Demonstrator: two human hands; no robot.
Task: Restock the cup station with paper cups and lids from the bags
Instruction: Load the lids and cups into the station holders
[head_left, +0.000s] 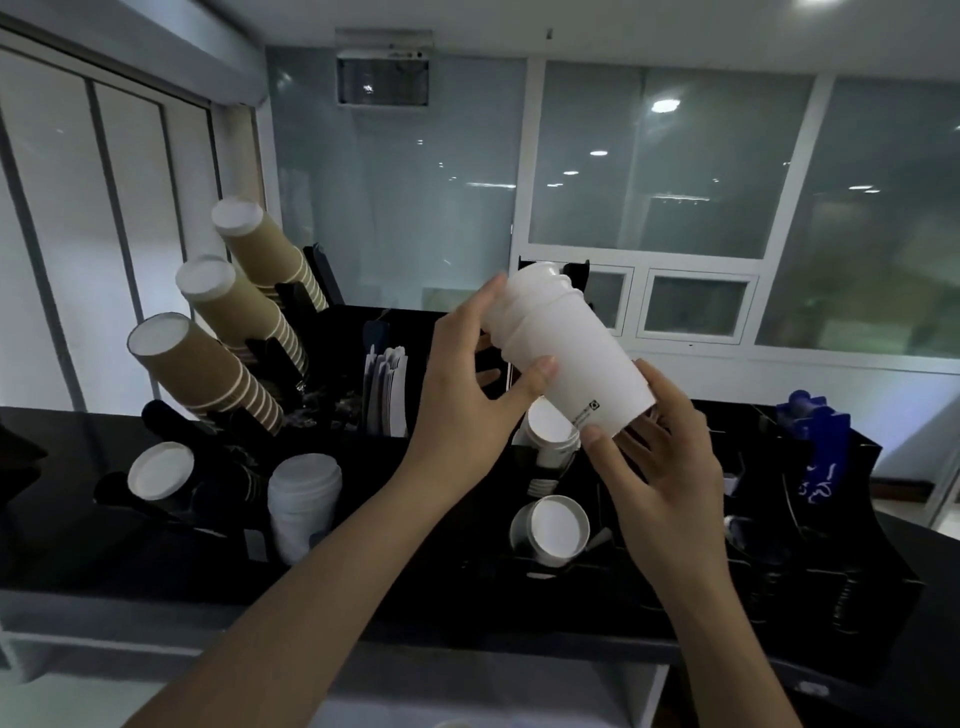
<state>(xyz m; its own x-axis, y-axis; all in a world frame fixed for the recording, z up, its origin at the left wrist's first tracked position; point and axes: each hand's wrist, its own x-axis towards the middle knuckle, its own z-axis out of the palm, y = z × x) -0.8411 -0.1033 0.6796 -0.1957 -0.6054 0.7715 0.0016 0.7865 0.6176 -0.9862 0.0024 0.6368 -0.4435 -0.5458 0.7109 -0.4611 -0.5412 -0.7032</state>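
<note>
A short stack of white paper cups (569, 345) hangs tilted above the black cup station (467, 582), bases up and to the left, open mouth down and to the right. My left hand (467, 384) grips its upper part, thumb across the front. My right hand (660, 467) holds the rim end from below, its fingers curled around the mouth. Under the stack, two rows of white cups (550, 431) (553, 527) lie in the station's slots.
Three stacks of brown ribbed cups (208, 369) (244, 312) (270, 249) lean out at the left. A black cup stack (166, 473) and white lids (304, 493) sit in front. Sleeves (387, 389) stand mid-station, a blue item (821, 452) at the right.
</note>
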